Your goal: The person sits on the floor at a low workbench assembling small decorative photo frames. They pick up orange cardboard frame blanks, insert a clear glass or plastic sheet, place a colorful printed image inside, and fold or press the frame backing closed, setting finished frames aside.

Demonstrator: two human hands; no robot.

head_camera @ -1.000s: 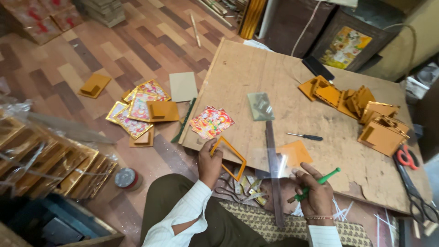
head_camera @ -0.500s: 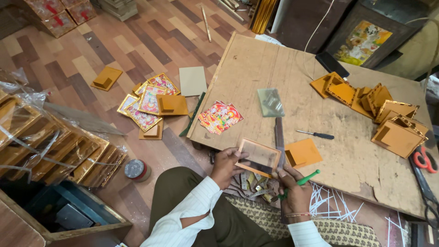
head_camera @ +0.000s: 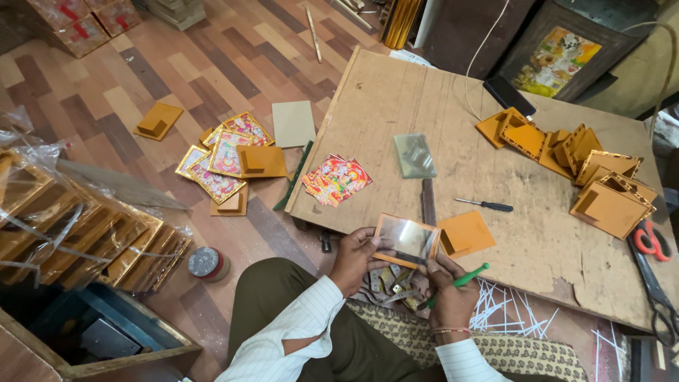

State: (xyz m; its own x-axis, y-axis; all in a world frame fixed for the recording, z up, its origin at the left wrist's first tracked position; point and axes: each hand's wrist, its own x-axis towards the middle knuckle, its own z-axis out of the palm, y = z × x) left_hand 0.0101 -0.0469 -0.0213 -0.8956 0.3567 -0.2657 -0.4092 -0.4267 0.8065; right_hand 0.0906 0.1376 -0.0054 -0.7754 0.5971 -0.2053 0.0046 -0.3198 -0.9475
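Observation:
My left hand [head_camera: 356,259] grips the left edge of a small orange photo frame with a glass pane [head_camera: 406,238], held tilted over my lap at the near edge of the wooden board [head_camera: 537,233]. My right hand [head_camera: 445,288] steadies the frame's lower right corner while its fingers stay curled around a green-handled tool [head_camera: 461,281]. An orange backing board [head_camera: 467,233] lies on the board just right of the frame. A stack of colourful prints [head_camera: 337,178] and a loose glass pane [head_camera: 414,155] lie farther up the board.
A small screwdriver [head_camera: 485,205] lies on the board, several orange frames [head_camera: 587,170] pile at its right, and red-handled scissors [head_camera: 649,240] lie at the edge. Framed prints [head_camera: 228,157] and a tape roll [head_camera: 206,262] sit on the floor; wrapped gold frames [head_camera: 78,226] stack left.
I lifted the frame off the board and brought it toward my lap. My right hand, still with the green tool, moved left to meet the frame. The camera view tilted closer.

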